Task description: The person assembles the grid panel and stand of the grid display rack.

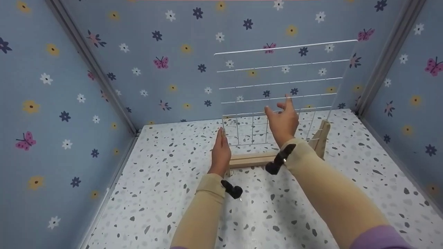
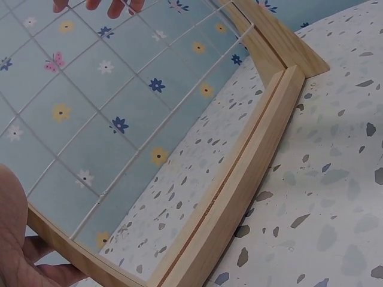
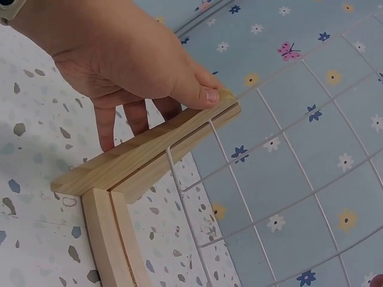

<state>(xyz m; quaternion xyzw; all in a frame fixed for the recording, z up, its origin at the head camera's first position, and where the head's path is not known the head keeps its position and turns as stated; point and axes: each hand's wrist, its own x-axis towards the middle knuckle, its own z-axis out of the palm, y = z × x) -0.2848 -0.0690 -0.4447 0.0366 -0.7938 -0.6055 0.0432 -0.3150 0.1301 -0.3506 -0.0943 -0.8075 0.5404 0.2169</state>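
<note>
A white wire grid panel [image 1: 277, 83] leans up from a pale wooden stand [image 1: 252, 160]. Grooves run along the stand's base bar and its angled side pieces, and the grid's lower edges lie along the side pieces. My left hand [image 1: 220, 154] grips the left wooden side piece [image 3: 143, 143], thumb at its upper end and fingers round its outer face. My right hand [image 1: 283, 122] is raised in front of the grid with fingers spread and nothing held; its fingertips overlap the wires in the head view. At the stand's far right stands the other side piece [image 2: 275, 39].
The stand rests on a white speckled tabletop [image 1: 166, 180]. Blue flower-and-butterfly panels rise as a back wall [image 1: 187, 76], a left wall [image 1: 55, 114] and a right wall [image 1: 412, 121], with grey posts at the corners. The back wall is close behind the grid.
</note>
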